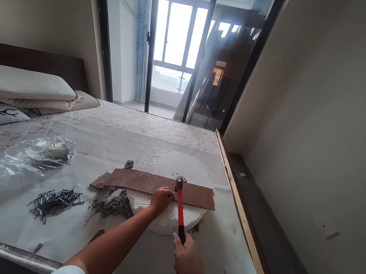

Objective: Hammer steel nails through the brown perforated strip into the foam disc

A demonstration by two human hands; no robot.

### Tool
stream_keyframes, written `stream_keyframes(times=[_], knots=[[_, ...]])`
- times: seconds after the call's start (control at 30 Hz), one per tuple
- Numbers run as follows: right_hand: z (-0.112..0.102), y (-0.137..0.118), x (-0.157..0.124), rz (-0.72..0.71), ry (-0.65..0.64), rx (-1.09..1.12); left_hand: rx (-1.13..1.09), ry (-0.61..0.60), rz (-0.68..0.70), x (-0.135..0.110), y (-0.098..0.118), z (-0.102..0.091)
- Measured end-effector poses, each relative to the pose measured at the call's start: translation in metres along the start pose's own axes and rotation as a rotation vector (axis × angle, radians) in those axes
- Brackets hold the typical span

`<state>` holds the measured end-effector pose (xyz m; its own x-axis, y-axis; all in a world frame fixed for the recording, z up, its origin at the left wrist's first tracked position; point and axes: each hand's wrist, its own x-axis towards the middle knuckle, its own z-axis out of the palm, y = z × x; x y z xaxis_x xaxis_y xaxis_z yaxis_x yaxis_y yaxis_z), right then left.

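Note:
A brown strip of board [148, 183], full of small holes, lies across a round white foam disc [168, 164]. My left hand [160, 199] rests on the strip's near edge, fingers pinched on a small nail that stands on the board. My right hand [187, 259] grips the red-and-black handle of a hammer [180, 207]. The hammer's metal head sits on the strip just right of the pinched nail.
A heap of loose nails [55, 201] lies on the paper-covered surface [17, 217] at the left. A crumpled clear plastic bag [36, 154] lies behind it. Grey rubble [114, 206] sits beside the foam. Pillows [20, 88] lie far left; a wall runs along the right.

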<state>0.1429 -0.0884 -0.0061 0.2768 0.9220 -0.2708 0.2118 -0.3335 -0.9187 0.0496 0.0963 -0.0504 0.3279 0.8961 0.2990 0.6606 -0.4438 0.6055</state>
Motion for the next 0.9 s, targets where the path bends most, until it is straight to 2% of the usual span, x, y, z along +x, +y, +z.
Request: stream_keyframes(times=[0.17, 0.33, 0.47, 0.57, 0.67, 0.77, 0.9], knots=[[0.001, 0.001, -0.003, -0.096, 0.054, 0.04, -0.255, 0.114, -0.075, -0.003, -0.001, -0.006], [0.006, 0.003, 0.001, 0.052, 0.008, -0.058, -0.503, 0.215, -0.188, -0.003, 0.0, -0.01], [0.008, 0.008, 0.001, 0.023, -0.041, 0.119, -0.58, 0.147, -0.185, -0.004, 0.004, -0.019], [0.007, 0.01, 0.002, 0.056, -0.076, 0.251, -0.6, 0.127, -0.164, -0.015, 0.0, -0.041], [0.005, 0.015, 0.007, 0.132, -0.121, 0.413, -0.478, 0.176, -0.177, -0.04, -0.02, -0.076], [0.0, 0.023, 0.012, 0.162, -0.204, 0.58, -0.213, 0.186, -0.274, -0.077, -0.055, -0.11], [-0.01, 0.032, 0.018, 0.194, -0.398, 0.735, 0.211, -0.027, -0.374, -0.131, -0.104, -0.135]])
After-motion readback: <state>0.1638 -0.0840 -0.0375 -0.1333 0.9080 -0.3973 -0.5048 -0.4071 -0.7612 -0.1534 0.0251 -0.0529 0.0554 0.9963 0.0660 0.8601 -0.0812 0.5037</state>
